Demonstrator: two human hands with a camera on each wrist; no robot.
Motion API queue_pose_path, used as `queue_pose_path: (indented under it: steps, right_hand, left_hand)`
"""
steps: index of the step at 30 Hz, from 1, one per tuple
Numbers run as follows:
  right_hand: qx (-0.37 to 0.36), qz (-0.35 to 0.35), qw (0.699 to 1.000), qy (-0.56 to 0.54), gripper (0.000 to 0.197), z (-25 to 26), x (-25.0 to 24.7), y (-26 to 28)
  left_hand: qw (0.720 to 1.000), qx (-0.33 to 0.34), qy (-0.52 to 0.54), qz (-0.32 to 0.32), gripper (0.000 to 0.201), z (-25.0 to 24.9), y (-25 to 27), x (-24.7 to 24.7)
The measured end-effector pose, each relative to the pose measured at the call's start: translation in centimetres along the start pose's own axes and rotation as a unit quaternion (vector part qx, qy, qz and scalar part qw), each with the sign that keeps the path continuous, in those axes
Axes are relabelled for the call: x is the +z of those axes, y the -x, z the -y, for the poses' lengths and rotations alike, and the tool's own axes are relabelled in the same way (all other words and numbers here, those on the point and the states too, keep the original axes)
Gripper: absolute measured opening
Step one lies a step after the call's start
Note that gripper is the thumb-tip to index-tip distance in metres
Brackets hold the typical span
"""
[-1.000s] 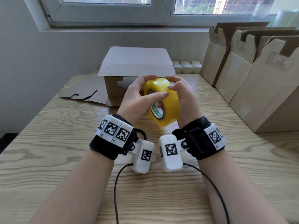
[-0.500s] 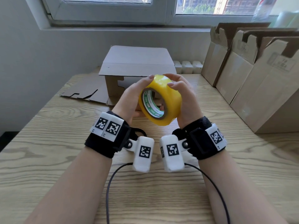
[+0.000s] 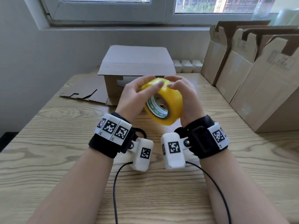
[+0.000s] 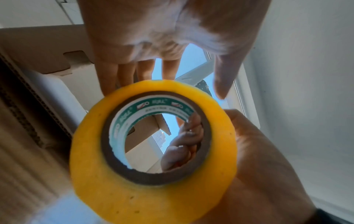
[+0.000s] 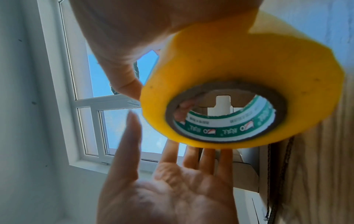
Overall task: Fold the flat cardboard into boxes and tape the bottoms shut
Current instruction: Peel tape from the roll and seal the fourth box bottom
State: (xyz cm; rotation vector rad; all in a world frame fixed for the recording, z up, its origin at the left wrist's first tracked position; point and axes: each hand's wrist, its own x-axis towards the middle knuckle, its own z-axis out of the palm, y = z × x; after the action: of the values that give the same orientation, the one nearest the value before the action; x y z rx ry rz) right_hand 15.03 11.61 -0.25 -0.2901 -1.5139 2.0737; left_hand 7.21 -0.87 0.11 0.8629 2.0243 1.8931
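No legible text on tape roll

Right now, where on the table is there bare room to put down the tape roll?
Bare wood lies on the table to the left of the left hand, and on the near right below the standing boxes. It is crowded behind the tape roll: the folded box and flat cardboard.

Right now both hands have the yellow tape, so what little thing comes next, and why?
Probably pick loose the tape's end: both the left hand and the right hand hold the tape roll with fingertips on its rim, no strip is pulled out, and the folded box waits behind.
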Motion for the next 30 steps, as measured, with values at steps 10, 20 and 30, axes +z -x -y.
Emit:
queue_pose_path:
  steps: [10,20,30]
  right_hand:
    - [-0.006,0.041,0.999,-0.023,0.047,0.0,0.2,0.1]
    - [0.03,0.023,0.999,0.032,0.034,-0.5,-0.3,-0.4]
    - [0.016,0.043,0.999,-0.014,0.032,0.0,-0.7,-0.1]
  left_hand:
    - [0.997,-0.039,0.054,-0.026,0.026,-0.7,0.0,-0.3]
    - [0.995,0.041,-0.087,0.016,0.084,0.1,0.3,-0.4]
    - [0.999,0.012,0.05,0.015,0.032,-0.6,-0.3,-0.9]
